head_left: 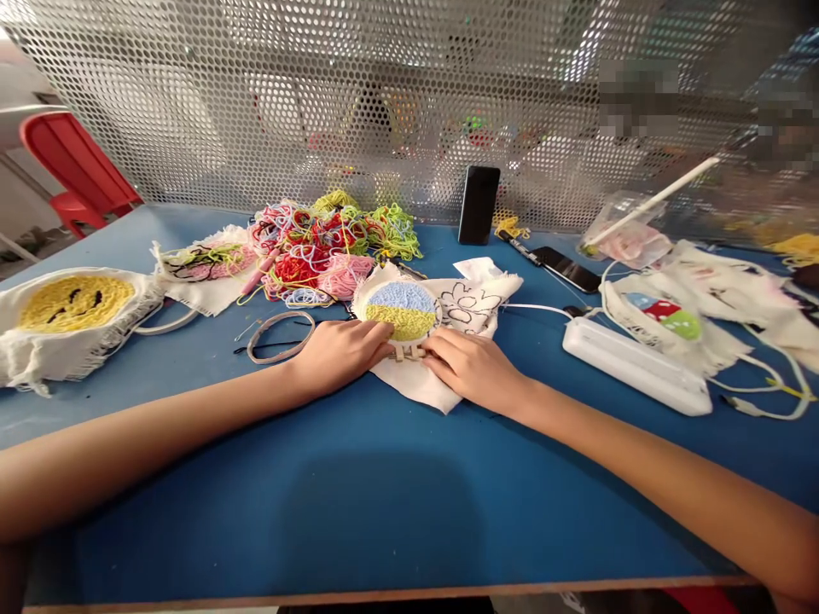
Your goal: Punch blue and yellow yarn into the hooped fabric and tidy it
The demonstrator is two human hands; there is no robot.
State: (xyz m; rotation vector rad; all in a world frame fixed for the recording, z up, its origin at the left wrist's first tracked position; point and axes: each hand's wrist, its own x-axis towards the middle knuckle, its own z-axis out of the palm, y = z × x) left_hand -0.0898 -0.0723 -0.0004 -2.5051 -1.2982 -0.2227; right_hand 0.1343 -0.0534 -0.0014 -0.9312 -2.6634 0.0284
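An embroidery hoop lies on the blue table, with white cloth stretched in it. Looped yarn fills the round, light blue above and yellow below. My left hand grips the hoop's lower left edge, fingers closed against it. At the lower right, my right hand pinches the rim beside the screw clasp. A black flower outline shows on the cloth to the right of the hoop. Fingertips partly cover the near edge. Left of my left hand lies an empty hoop ring.
A tangled heap of coloured yarn sits behind my hands. A smiley piece is at the left. Towards the right are an upright phone, a flat phone, a white power strip and cables. Perforated metal borders the back.
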